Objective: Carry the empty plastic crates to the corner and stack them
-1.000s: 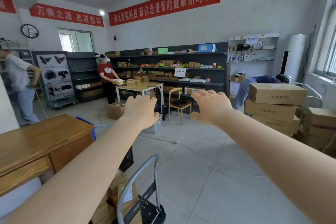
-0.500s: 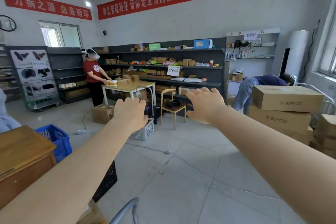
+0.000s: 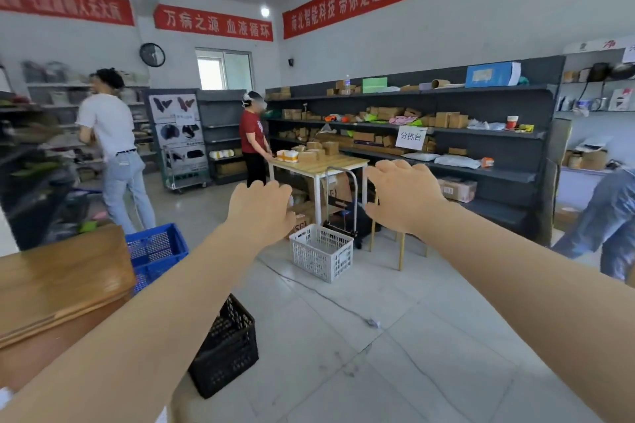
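Both arms reach forward, the left hand [image 3: 260, 213] and right hand [image 3: 402, 196] with fingers seemingly loosely curved and empty, above the floor where a white crate [image 3: 321, 252], blue crate [image 3: 156, 252] and black crate [image 3: 225, 347] stand apart.

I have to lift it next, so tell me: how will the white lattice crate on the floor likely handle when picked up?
The white crate looks empty, so it is probably light for its size. Its moulded lattice walls suggest it stays stiff rather than sagging. The open rim and holes should give the left hand and right hand a secure hold, unlikely to slip.
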Motion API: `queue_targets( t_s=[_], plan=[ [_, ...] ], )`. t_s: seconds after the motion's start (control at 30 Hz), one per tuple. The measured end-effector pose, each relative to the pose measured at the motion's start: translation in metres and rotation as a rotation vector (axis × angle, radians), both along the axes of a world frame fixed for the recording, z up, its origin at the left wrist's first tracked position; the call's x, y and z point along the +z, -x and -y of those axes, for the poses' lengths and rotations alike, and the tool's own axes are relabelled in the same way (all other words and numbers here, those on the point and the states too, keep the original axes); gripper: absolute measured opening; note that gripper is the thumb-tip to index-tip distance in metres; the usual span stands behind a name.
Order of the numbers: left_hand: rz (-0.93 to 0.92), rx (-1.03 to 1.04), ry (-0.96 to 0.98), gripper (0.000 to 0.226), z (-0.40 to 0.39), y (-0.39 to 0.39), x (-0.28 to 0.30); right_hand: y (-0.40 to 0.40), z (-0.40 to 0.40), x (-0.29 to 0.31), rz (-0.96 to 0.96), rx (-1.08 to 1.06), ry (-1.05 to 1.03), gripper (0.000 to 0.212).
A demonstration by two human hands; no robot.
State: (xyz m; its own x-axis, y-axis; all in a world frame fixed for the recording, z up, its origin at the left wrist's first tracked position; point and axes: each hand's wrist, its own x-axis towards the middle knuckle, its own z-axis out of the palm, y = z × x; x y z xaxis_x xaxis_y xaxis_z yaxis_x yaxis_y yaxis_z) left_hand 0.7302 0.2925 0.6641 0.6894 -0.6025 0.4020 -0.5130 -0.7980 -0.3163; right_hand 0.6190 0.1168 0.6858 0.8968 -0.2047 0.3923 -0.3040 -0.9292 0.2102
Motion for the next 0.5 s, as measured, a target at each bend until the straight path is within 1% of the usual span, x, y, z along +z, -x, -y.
queue_targets(
  t_s=[0.13, 0.3, 0.5],
  plan=[
    [-0.031, 0.091, -0.030, 0.038, 0.032, -0.052, -0.002, -0.068, 0.042, 0.003, -0.015, 0.085, -0.024, 0.054],
    [-0.065, 0.203, 0.012, 0.035, 0.067, -0.133, -0.006, -0.170, 0.080, 0.001, -0.039, 0.194, -0.011, 0.048],
    [-0.034, 0.320, 0.035, 0.041, 0.098, -0.252, 0.006, -0.299, 0.119, 0.009, -0.010, 0.305, 0.033, 0.058]
  ],
)
